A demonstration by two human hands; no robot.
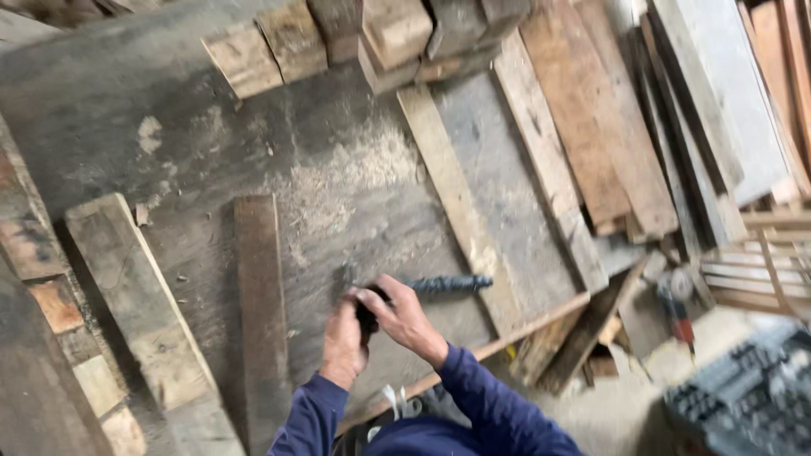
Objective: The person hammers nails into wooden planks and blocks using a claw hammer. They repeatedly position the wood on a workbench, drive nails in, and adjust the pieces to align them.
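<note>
At 6 o'clock on table point(110, 93), L hand point(345, 338) & R hand point(404, 319) fingers closed round dark tool point(439, 286); plank point(262, 304) at 9 untouched.

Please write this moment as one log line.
left hand: on dark tool | right hand: grips same tool | surface: dusty workbench | nearby: dark plank

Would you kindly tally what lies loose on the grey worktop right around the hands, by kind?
Dark tools with a ribbed handle, held at one end by the left hand and right hand: 1
Dark narrow planks: 1
Pale thick beams: 1
Pale long slats: 1
Total: 4
</note>
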